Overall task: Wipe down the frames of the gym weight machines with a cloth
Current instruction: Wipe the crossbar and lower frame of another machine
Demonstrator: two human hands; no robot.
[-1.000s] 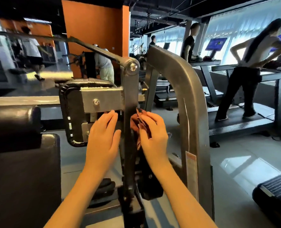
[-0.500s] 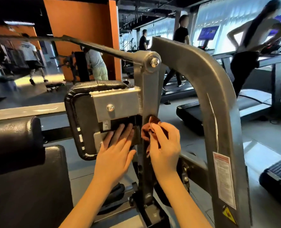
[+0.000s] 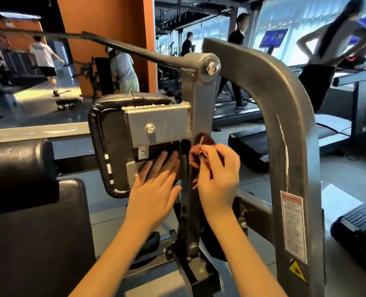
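A grey upright post [image 3: 201,108] of the weight machine stands in the middle, with a bolt at its top joint. My right hand [image 3: 218,179] grips a crumpled reddish-brown cloth [image 3: 197,155] and holds it against the right side of that post. My left hand [image 3: 156,189] lies flat with straight fingers on the metal bracket [image 3: 156,125] behind a black pad [image 3: 109,151], just left of the post. A thick curved grey frame arm [image 3: 285,116] arches over to the right.
A black padded seat back [image 3: 27,211] fills the lower left. Treadmills [image 3: 248,144] stand at the right, with people walking on them. Other people move about in the background by an orange wall [image 3: 113,28]. A warning label [image 3: 293,226] sits low on the curved arm.
The view has drawn closer to the post. My left hand has slid from the post's side onto the bracket. My right hand keeps the cloth at about the same height on the post.
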